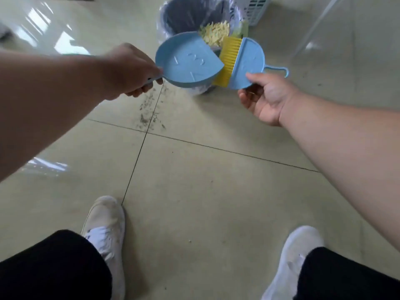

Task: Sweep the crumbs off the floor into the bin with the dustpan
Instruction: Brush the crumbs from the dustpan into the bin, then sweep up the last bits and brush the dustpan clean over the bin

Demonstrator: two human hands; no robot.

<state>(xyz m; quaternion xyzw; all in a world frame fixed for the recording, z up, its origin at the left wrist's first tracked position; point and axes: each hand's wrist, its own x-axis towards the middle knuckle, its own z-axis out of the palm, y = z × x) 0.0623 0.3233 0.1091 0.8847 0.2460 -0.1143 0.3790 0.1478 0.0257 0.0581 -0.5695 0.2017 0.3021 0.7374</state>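
At the upper centre of the frame, a blue dustpan [188,61] is held over the bin [173,16] by the left hand [129,70]; a brush [244,61] is gripped by the right hand [266,96].

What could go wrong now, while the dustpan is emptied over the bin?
The dustpan is tipped near the rim of the bin, so crumbs may fall outside. The right hand holds the brush only by its edge, so it might slip. Dark specks on the floor could be missed.

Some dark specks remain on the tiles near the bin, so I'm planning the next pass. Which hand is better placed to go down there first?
Left, probably. The left hand, gripping the dustpan handle, hangs almost directly above the specks. The right hand, holding the brush, is farther right, beside the bin.
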